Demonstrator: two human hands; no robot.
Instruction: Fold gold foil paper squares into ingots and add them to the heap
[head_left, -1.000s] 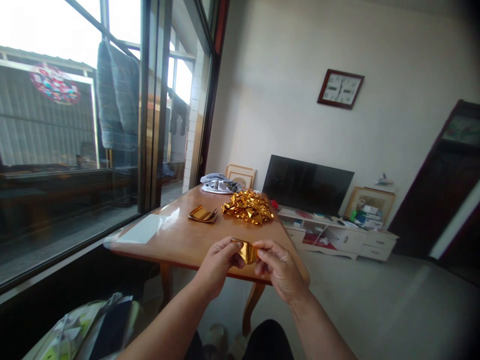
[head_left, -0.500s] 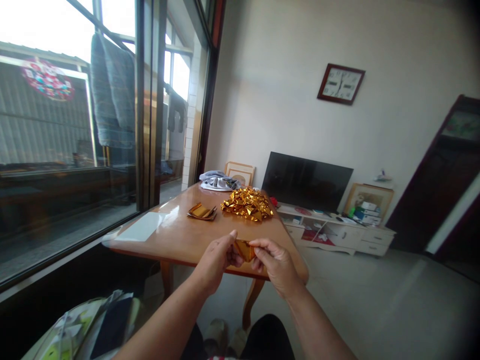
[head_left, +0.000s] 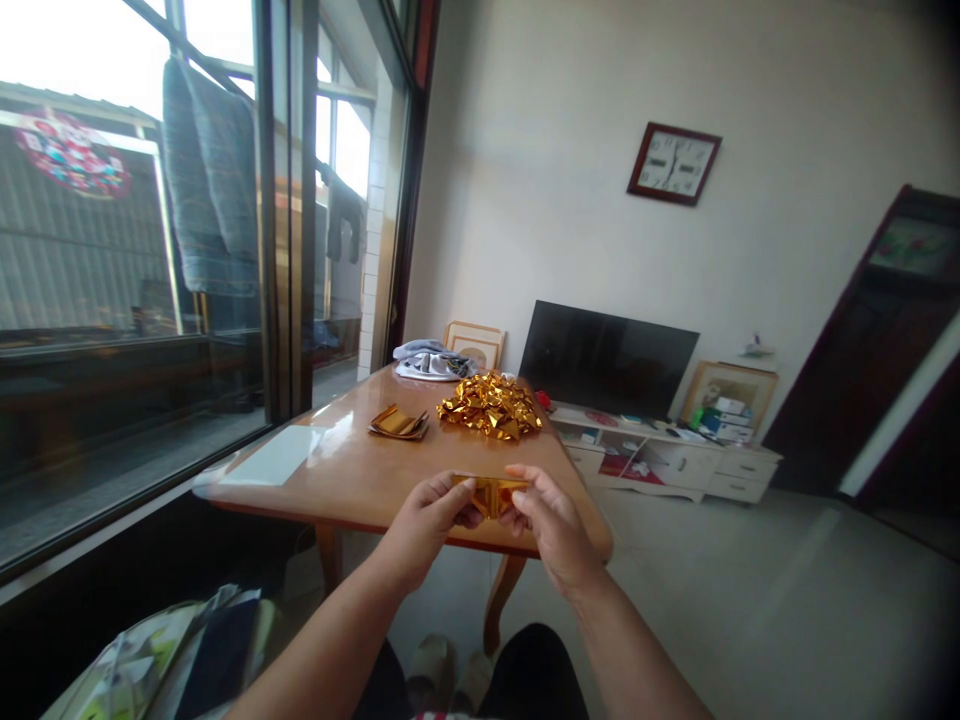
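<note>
A small folded piece of gold foil paper (head_left: pixel 491 497) is stretched between my two hands, just above the table's near edge. My left hand (head_left: pixel 439 512) pinches its left end, thumb on top. At the right end, my right hand (head_left: pixel 546 515) grips it between thumb and fingers, with the index finger along the top edge. Beyond my hands lies a heap of folded gold foil pieces (head_left: pixel 491 408), shiny and pointed. To the left of that heap is a stack of flat gold paper sheets (head_left: pixel 397 424).
The wooden table (head_left: pixel 352 475) carries a pale sheet (head_left: pixel 271 455) at left and bundled cloth (head_left: pixel 431 360) at the far end. A window stands to the left. A television (head_left: pixel 607 355) and low white cabinet (head_left: pixel 682 465) are ahead, and bags (head_left: pixel 172 655) lie at lower left.
The gold paper was a slanted, pointed shape and now appears wider and flatter, with a fold down its middle. My right hand has shifted its grip. The view has turned slightly right.
</note>
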